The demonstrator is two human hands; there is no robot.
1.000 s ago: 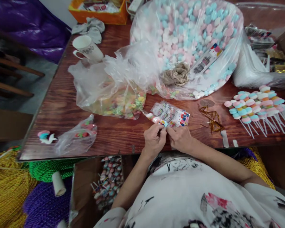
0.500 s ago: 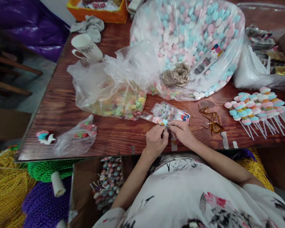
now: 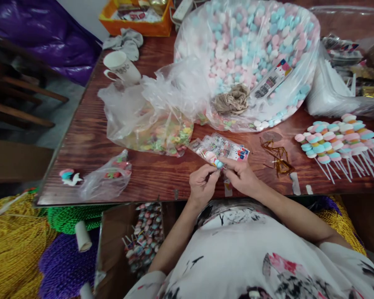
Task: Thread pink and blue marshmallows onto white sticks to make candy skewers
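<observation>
A candy stick (image 3: 211, 158) lies slantwise in a clear sleeve on the near side of the big clear bag (image 3: 188, 47), apart from it. Its rounded pieces are pink and white, with pale blue at the end toward the person. The left hand (image 3: 203, 182) is curled nearly closed, thumb and forefinger pinching at that blue end. The right hand (image 3: 240, 176) is likewise mostly closed, bent fingers gripping the same end from the other side; the small part between the fingertips is too hidden to tell. Printed clear sleeves (image 3: 227, 146) lie between the hands and the big bag. Gold ties (image 3: 277, 160) are nearer the person than the big bag's right part, and a row of finished sticks (image 3: 339, 139) sits off its lower right. The table's (image 3: 156, 178) near edge runs just below the hands, on the side away from the big bag; bare wood stretches below and left of the big bag.
</observation>
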